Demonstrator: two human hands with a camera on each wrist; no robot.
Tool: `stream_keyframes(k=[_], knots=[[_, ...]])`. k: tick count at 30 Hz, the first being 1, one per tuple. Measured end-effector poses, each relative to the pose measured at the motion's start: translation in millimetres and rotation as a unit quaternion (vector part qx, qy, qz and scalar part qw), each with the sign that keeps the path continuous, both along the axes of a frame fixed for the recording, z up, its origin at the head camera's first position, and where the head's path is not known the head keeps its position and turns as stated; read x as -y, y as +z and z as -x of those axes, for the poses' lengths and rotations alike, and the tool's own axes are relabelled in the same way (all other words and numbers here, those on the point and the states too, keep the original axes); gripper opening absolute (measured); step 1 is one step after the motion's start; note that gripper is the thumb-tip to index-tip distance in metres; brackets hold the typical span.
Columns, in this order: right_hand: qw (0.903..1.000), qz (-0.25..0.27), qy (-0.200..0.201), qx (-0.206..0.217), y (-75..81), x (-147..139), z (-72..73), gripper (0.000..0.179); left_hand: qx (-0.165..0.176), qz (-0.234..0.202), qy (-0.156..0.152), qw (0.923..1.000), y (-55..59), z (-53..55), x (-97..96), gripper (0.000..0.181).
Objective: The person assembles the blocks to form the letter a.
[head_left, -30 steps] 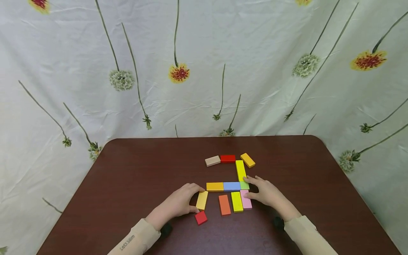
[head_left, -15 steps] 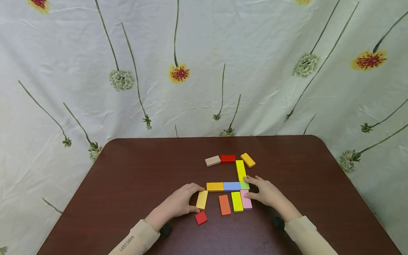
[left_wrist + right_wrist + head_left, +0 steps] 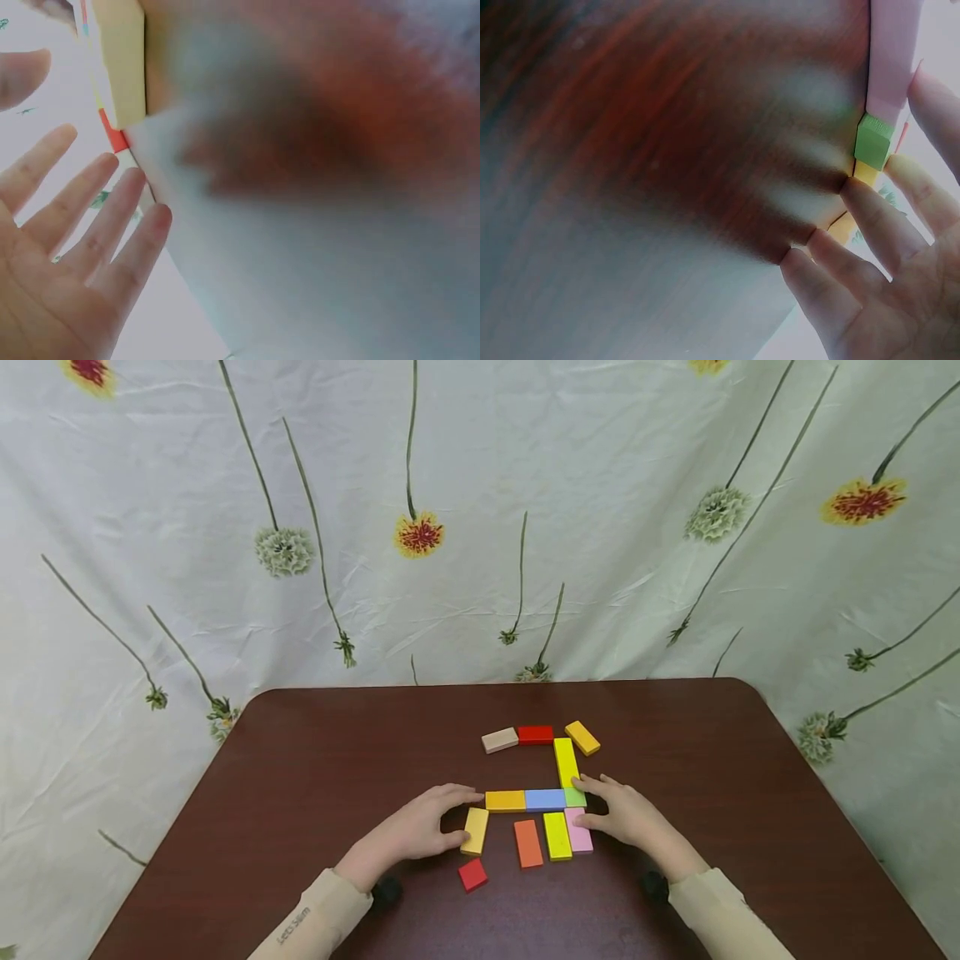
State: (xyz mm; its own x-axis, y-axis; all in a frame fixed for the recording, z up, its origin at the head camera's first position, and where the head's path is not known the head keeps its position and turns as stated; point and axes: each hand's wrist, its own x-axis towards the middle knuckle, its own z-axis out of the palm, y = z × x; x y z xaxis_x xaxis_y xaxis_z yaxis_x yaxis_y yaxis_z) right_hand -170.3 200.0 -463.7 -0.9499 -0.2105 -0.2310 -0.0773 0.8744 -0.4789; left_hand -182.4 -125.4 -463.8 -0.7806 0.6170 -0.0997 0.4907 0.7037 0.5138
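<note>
My left hand (image 3: 420,822) has its fingers stretched out beside a pale yellow block (image 3: 476,831), the thumb right at its left side. In the left wrist view the fingers are spread and the pale yellow block (image 3: 120,60) stands beyond the thumb. A red block (image 3: 472,875) lies just nearer the body. My right hand (image 3: 626,812) rests with loose, spread fingers at a small green block (image 3: 575,797), a pink block (image 3: 578,831) and a long yellow block (image 3: 566,762). Its thumb overlaps the pink block in the head view. A blue block (image 3: 545,800) and an orange-yellow block (image 3: 506,801) continue the row from the green one.
An orange block (image 3: 528,843) and a bright yellow block (image 3: 557,836) lie on the near side of the row. Farther back are a beige block (image 3: 500,740), a red block (image 3: 536,735) and a tilted amber block (image 3: 582,737). All lie on the dark brown table (image 3: 360,743), before a floral cloth (image 3: 465,610).
My left fingers have straightened and lifted off the pale yellow block's far end, and the thumb has moved up along its side. My right hand has not moved.
</note>
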Motion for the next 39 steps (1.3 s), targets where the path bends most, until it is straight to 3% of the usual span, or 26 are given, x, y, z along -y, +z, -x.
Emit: stream_keyframes(k=[8, 16, 39], knots=[[1.0000, 0.001, 0.000, -0.002, -0.4, 0, -0.2, 0.067, 0.026, 0.042, 0.000, 0.9988, 1.3, 9.8, -6.8, 0.065], [1.0000, 0.003, 0.002, -0.007, -1.9, 0, -0.8, 0.066, 0.039, 0.055, -0.002, 0.9977, -2.6, 13.1, -7.3, 0.064], [0.9999, 0.009, -0.008, -0.003, 0.3, 2, -2.5, 0.070, 0.052, 0.050, 0.004, 0.9974, -6.1, 9.8, -6.4, 0.065]])
